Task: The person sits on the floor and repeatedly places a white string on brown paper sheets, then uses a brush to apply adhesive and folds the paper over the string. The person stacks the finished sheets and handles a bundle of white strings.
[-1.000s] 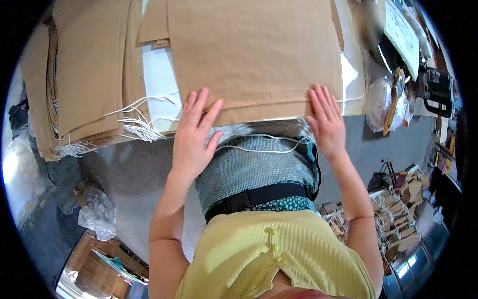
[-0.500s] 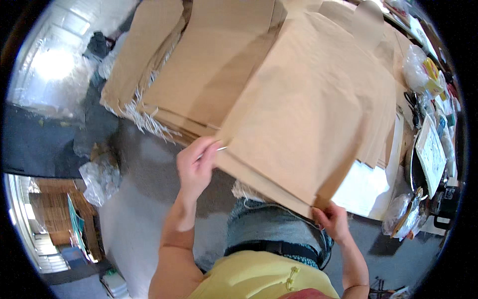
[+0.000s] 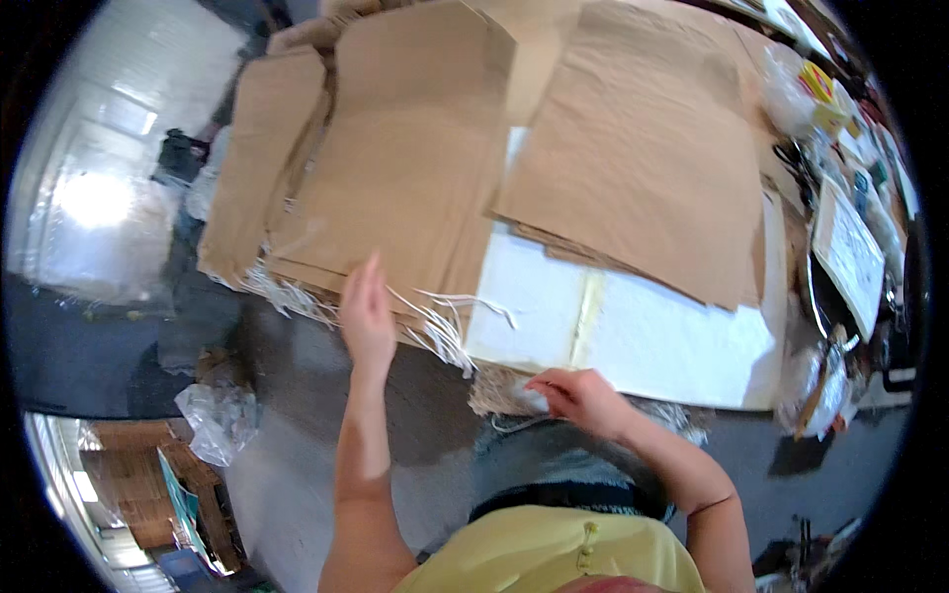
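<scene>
Now the large flat brown paper sheet [image 3: 633, 158], which both hands held lifted by its near edge half a second ago, lies flat on the white-topped desk [image 3: 682, 351]. Both hands have let go of it. The left hand [image 3: 366, 311] is open with fingers together and raised edge-on, holding nothing, at the near edge of the stack of brown paper bags with white string handles [image 3: 395, 178] that lies left of the sheet; whether it touches the stack cannot be told. The right hand [image 3: 578, 395] has dropped to the desk's near edge, below the sheet, with fingers curled; its fingertips [image 3: 542, 385] meet a small pale bit there, too small to identify, so a grip cannot be confirmed.

White strings [image 3: 445, 326] trail from the stack's near edge toward the desk's bare white part. A further pile of brown paper [image 3: 252, 158] lies left of the stack, cut off by the fisheye rim. Right of the sheet, small clutter along the desk's far side is blurred and bent. Below the desk is grey floor [image 3: 297, 474], with a crumpled clear plastic bag [image 3: 222, 420] lying on it left of the person's forearm.
</scene>
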A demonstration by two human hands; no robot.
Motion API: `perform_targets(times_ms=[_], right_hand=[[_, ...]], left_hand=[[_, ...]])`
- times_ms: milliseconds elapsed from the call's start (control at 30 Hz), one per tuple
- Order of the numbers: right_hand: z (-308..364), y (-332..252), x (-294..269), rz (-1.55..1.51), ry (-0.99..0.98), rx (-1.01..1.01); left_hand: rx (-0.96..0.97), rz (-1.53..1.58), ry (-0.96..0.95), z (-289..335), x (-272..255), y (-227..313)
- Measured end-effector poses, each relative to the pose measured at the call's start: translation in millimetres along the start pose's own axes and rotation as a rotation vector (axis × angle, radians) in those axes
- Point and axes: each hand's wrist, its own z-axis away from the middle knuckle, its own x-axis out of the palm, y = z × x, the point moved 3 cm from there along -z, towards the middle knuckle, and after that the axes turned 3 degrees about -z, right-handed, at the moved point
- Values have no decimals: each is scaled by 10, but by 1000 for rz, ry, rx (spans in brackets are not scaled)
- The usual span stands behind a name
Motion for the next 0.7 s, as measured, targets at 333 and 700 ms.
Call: perform_targets(times_ms=[333,700], right_hand=[[2533,311,-1794,1014,1000,455],[2917,86,-2379,1225,1263,74]], left_hand=[[603,-53,-189,-398,1839,1072],[974,34,-390,818,1413,1901]])
